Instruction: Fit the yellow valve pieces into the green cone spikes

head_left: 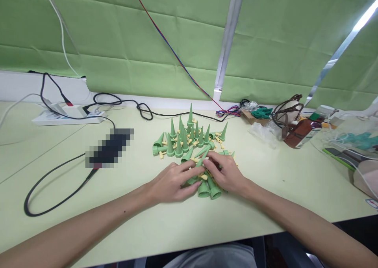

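Observation:
Green cone-shaped plastic watering spikes (169,146) with small yellow valves (161,155) are gathered on the table, many standing point up and others lying on their sides. At the near edge of this group, my left hand (177,181) is closed around one tilted green spike (200,163), fingers over it and thumb below. My right hand (226,171) has curled fingers at the upper end of that same spike; its fingertips are partly hidden. A yellow valve (203,177) shows between the hands. Just below lie two spikes (215,192) with their open round ends facing me.
On the left are a blurred-out dark device (110,147) with a looped black cable and a white power strip (67,116). To the right stand a tilted brown bottle (304,132), clear plastic wrap (262,134) and a small cardboard box (255,117). Green blinds (177,43) hang behind.

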### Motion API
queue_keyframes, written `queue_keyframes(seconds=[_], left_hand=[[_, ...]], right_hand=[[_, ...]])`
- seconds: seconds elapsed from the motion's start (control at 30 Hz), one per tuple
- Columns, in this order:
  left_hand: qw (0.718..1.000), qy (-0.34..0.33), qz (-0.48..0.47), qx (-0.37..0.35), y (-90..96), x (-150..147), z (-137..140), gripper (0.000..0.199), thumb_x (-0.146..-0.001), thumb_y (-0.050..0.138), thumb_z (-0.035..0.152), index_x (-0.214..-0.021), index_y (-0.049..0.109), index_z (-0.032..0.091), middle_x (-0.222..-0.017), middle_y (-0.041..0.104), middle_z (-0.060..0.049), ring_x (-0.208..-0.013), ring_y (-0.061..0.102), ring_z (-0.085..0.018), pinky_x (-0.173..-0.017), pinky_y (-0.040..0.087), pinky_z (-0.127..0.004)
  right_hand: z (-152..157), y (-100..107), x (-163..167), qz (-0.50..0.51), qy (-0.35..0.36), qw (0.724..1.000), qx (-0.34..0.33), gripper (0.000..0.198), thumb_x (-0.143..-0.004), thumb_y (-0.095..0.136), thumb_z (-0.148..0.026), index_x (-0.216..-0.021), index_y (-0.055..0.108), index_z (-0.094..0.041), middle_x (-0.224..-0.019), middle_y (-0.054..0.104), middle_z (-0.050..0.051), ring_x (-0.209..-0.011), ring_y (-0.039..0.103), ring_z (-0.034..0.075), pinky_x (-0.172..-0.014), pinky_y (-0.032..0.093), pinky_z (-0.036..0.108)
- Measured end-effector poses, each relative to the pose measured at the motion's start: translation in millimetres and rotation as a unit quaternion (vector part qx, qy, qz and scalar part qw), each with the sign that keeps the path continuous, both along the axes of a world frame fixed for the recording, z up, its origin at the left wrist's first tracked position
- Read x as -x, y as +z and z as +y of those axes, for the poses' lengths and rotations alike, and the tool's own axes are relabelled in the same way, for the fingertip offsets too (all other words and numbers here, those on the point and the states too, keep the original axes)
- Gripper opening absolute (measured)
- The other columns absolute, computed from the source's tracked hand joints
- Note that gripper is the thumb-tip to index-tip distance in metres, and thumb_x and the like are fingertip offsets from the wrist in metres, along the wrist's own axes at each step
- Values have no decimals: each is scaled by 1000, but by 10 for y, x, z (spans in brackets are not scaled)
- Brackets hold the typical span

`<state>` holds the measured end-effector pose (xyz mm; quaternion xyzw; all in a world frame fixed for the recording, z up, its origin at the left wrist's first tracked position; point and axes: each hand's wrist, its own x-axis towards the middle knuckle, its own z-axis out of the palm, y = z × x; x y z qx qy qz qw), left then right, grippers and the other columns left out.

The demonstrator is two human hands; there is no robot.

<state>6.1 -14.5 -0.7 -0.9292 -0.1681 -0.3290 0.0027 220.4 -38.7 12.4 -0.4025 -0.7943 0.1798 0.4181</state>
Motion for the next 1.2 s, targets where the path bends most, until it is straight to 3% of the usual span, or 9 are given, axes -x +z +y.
queue_keyframes(seconds=[0.13,0.4,0.73,0.87,1.03,1.1,1.2], left_hand=[[1000,2,19,-19,-2,4,1,29,-96,53,27,-124,56,20,-90,62,-4,-69,62,-12,-51,40,-22],[999,-1,34,-28,18,15,4,29,-98,51,28,-125,55,21,-96,65,-6,-77,67,-13,-53,44,-23],[998,-5,-12,-55,4,14,4,41,-97,53,21,-137,48,22,-130,62,-13,-113,66,-19,-50,45,-19],[999,-11,-47,-25,38,12,-14,38,-96,53,20,-134,48,19,-125,61,-16,-103,67,-19,-53,49,-19],[998,-10,-59,-9,89,13,-40,29,-96,52,19,-125,50,17,-120,59,-15,-61,56,-7,-48,47,-19],[998,-9,-60,-11,89,13,-36,28,-96,52,19,-124,51,16,-119,59,-15,-59,54,-7,-48,46,-20],[998,-11,-53,-9,68,18,-16,28,-95,53,16,-123,52,17,-116,59,-14,-71,61,-11,-50,45,-20]], right_hand=[[-1,-12,6,10,10,1000,-2,27,-102,46,-31,-77,47,-21,-64,47,-3,-59,45,12,-60,38,25],[-19,10,9,32,16,997,-69,22,-99,50,-24,-77,47,-21,-61,43,-5,-53,36,10,-51,34,23],[-23,50,-4,71,-20,986,-151,16,-96,52,-18,-80,51,-21,-62,50,-4,-51,42,10,-48,35,22],[12,65,-39,86,-47,980,-174,14,-95,52,-18,-82,52,-20,-64,49,-4,-52,43,10,-49,38,22],[79,59,-89,107,-75,977,-169,13,-96,51,-19,-83,53,-20,-67,52,-2,-56,48,11,-52,42,22],[106,58,-108,112,-88,975,-168,14,-96,51,-20,-83,53,-20,-67,52,-2,-57,48,11,-52,42,23],[145,62,-133,119,-112,971,-175,14,-96,52,-21,-82,53,-20,-66,50,-3,-56,47,11,-52,41,23]])
